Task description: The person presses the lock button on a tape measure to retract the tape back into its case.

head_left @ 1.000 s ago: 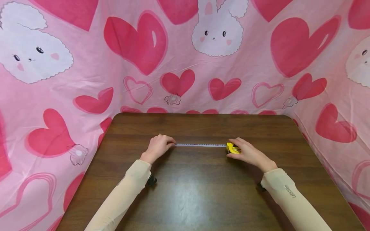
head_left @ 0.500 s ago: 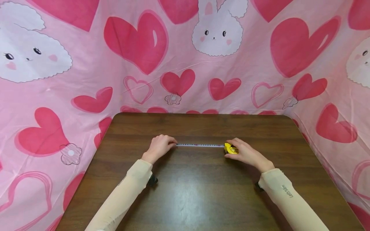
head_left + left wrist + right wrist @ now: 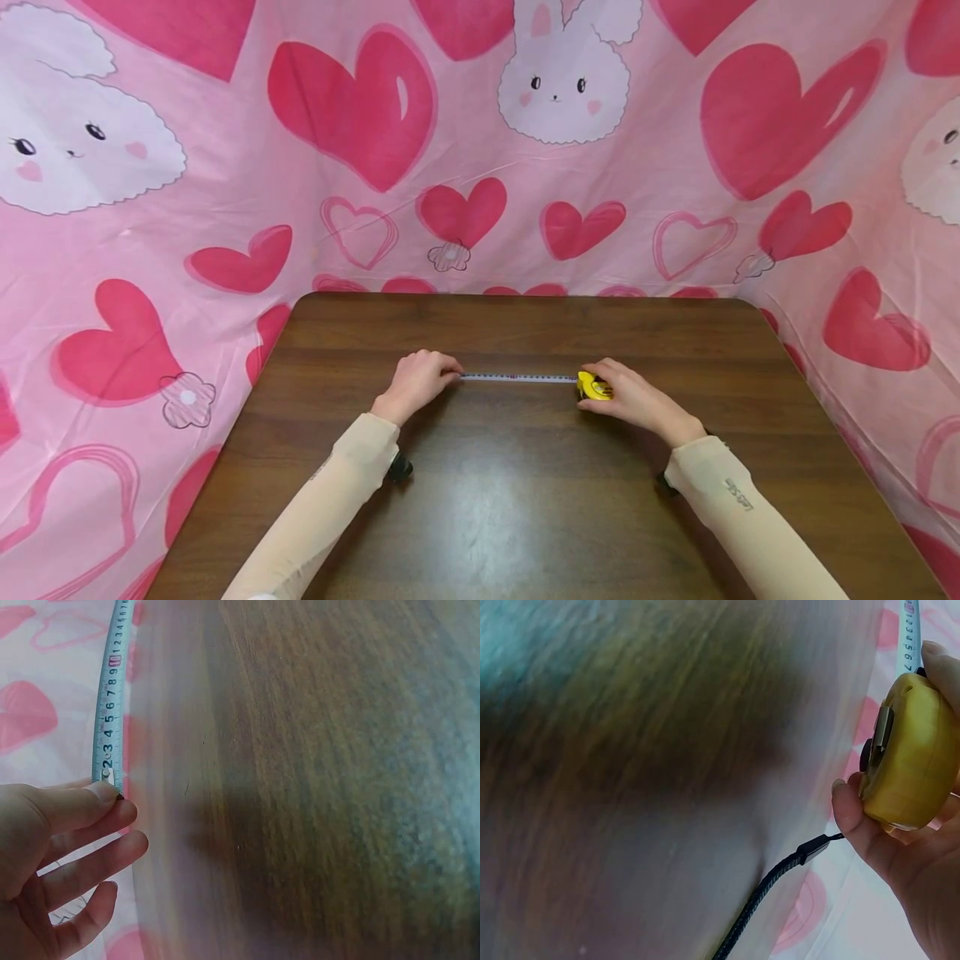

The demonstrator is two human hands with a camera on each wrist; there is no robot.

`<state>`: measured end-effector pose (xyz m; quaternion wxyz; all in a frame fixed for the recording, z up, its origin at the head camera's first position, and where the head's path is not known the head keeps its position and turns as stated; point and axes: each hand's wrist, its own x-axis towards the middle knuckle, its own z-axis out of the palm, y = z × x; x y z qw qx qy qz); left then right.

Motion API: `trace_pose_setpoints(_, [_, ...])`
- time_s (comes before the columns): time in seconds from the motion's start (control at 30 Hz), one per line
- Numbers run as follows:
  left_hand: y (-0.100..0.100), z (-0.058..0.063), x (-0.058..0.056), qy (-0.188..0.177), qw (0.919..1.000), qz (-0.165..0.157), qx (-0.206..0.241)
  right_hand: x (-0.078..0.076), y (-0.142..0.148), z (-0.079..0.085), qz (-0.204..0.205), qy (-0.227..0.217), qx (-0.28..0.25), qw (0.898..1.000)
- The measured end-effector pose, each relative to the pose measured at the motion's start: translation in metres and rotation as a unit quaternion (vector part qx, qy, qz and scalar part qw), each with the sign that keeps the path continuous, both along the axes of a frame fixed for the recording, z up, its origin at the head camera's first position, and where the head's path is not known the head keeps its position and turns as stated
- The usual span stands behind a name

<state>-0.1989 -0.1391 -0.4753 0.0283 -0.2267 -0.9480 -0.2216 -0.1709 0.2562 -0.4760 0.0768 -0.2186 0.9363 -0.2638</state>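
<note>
A yellow tape measure (image 3: 595, 387) is in my right hand (image 3: 637, 398), its white blade (image 3: 517, 377) drawn out to the left above the table. At the blade's end, my left hand (image 3: 417, 383) pinches the tip between thumb and forefinger. The left wrist view shows this pinch closely: the thumb (image 3: 79, 806) lies over the blade (image 3: 109, 712) just below its low numbers, with the other fingers loosely bent. In the right wrist view the yellow case (image 3: 919, 750) sits between thumb and fingers, and a black braided strap (image 3: 769, 881) hangs from it.
Both hands are over the far half of a brown wood-grain table (image 3: 480, 500). A pink cloth (image 3: 480, 150) with hearts and rabbits hangs behind and at both sides. Small black devices (image 3: 401, 468) are worn under the wrists.
My right hand has moved left with the tape case, and my left hand slightly right. The stretch of blade between them has become shorter.
</note>
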Motion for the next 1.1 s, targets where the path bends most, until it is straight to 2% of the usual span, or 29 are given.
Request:
trace_pose_setpoints(0.47, [0.005,0.002,0.001,-0.017,0.9998,-0.002,0.002,0.000,-0.006,0.000,0.006,0.002,-0.006,1.000])
trace_pose_setpoints(0.9, [0.011,0.002,0.001,0.003,0.9999,-0.007,-0.011,0.001,-0.008,-0.003,0.015,0.017,-0.001,1.000])
trace_pose_setpoints(1.1, [0.012,0.002,0.002,-0.003,0.9999,-0.008,-0.010,0.002,-0.010,-0.003,0.015,0.015,-0.003,1.000])
